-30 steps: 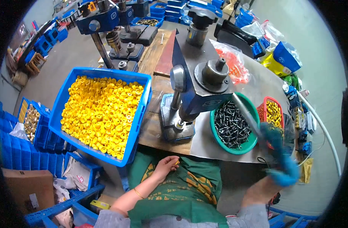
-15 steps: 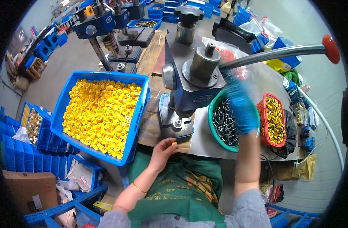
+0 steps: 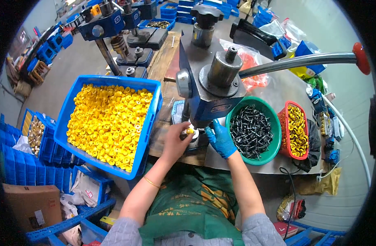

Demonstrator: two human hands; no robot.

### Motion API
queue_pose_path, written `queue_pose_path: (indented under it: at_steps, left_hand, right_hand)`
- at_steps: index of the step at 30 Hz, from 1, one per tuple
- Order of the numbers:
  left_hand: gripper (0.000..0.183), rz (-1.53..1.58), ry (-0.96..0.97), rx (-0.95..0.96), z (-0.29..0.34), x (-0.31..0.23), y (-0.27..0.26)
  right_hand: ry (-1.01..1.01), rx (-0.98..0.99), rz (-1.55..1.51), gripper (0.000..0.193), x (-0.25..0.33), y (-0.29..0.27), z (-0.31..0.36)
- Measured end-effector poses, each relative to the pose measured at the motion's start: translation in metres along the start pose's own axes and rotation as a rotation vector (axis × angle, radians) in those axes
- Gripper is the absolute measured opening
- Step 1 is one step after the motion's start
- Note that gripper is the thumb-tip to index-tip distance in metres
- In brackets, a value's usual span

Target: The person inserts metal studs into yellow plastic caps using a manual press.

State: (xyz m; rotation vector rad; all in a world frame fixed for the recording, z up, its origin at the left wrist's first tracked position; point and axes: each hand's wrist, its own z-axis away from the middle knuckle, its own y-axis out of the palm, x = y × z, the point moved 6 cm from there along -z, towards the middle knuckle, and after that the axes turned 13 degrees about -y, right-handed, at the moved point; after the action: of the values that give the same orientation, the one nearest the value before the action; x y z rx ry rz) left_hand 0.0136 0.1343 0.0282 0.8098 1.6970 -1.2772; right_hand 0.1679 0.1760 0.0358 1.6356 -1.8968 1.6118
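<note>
Right now, from where I stand, the bare left hand has its fingertips closed on a small yellow cap, under the head of the blue press, close by its steel seat. The gloved right hand is apart, just right of the cap; I can't tell whether it grips anything. What matters, I'd judge, is cap against seat; its axis is too small to read.

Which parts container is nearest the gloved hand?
The round green basin, just right of the gloved right hand; the red basket and large blue bin are farther off.
</note>
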Motion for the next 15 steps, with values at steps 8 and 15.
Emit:
queue_pose_path:
  at_steps: [8,15]
  left_hand:
    - [0.033,-0.047,0.102,-0.079,0.003,-0.003,-0.002]
    - [0.031,0.030,-0.148,-0.066,0.021,0.019,-0.022]
  right_hand:
    - [-0.005,0.226,0.144,0.034,0.010,-0.001,-0.010]
    - [-0.211,0.330,0.205,0.028,0.014,0.013,-0.033]
